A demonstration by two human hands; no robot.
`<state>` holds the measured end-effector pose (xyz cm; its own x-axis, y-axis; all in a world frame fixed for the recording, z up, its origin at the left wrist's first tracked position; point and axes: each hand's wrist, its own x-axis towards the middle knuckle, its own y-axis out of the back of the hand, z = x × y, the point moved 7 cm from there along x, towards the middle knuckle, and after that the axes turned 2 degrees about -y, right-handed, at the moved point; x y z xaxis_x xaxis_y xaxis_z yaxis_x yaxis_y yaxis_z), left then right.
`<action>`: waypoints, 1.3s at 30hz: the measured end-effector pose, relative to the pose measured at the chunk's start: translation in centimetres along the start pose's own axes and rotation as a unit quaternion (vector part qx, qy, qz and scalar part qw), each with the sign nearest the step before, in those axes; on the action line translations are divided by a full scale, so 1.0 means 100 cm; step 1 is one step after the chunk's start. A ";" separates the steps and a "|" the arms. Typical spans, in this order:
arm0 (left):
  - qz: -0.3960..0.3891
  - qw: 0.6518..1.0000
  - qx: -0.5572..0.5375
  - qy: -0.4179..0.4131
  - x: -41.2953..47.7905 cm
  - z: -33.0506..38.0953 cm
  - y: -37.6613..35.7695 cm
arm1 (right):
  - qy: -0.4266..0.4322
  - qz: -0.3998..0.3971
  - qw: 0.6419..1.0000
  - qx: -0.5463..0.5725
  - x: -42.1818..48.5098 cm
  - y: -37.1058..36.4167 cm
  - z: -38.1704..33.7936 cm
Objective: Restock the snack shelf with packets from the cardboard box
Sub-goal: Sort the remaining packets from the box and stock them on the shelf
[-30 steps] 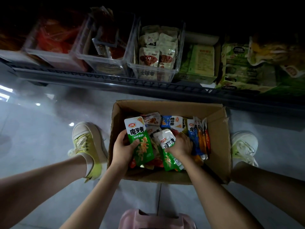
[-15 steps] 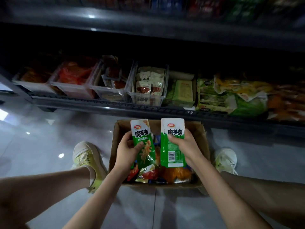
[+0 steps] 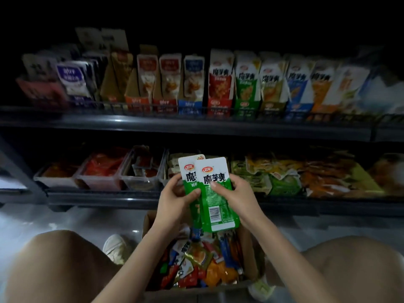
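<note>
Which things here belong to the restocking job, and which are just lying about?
Job: green packets, held in left grip and right grip; box with loose packets; upper shelf with matching green carton.
Lying about: lower-shelf tubs; bags beside them; shoe.

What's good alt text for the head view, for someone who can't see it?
The left hand and right hand hold two overlapping green packets above an open box of mixed snacks on the floor. Behind, two dim shelves: upright cartons above, bins and bags below.
</note>
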<state>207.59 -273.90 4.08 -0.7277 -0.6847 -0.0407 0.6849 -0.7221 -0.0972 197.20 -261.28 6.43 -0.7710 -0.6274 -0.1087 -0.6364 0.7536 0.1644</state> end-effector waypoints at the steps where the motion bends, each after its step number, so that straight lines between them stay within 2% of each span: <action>1: -0.006 1.000 -0.012 -0.003 0.001 0.009 -0.004 | 0.004 -0.002 1.000 0.000 0.000 0.004 -0.009; 8: -0.025 0.998 -0.056 -0.003 0.016 0.053 -0.027 | -0.013 -0.020 0.998 0.058 0.010 0.026 -0.047; 12: -0.022 0.999 -0.033 -0.010 0.027 0.061 -0.030 | -0.024 -0.024 0.998 0.057 0.018 0.033 -0.053; 19: 0.027 0.998 0.022 -0.051 0.044 0.080 -0.020 | -0.036 0.088 0.994 0.050 0.044 0.069 -0.077; 23: 0.042 0.994 0.058 -0.083 0.048 0.087 -0.022 | -0.071 0.057 0.995 0.049 0.055 0.039 -0.074; 29: 0.056 0.983 0.132 -0.116 0.049 0.088 -0.023 | -0.125 -0.022 0.974 0.190 0.055 0.006 -0.064; 35: 0.044 0.992 0.080 -0.083 0.051 0.083 -0.026 | -0.083 0.017 0.992 0.090 0.056 0.002 -0.061; 39: 0.036 0.999 -0.027 -0.019 0.052 0.076 -0.024 | -0.099 0.002 0.990 0.105 0.061 0.007 -0.063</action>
<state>202.41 -276.48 11.68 -0.6740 -0.7387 -0.0125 0.7317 -0.6651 -0.1495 192.23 -265.82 12.09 -0.7489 -0.5898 -0.3020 -0.6083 0.7927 -0.0395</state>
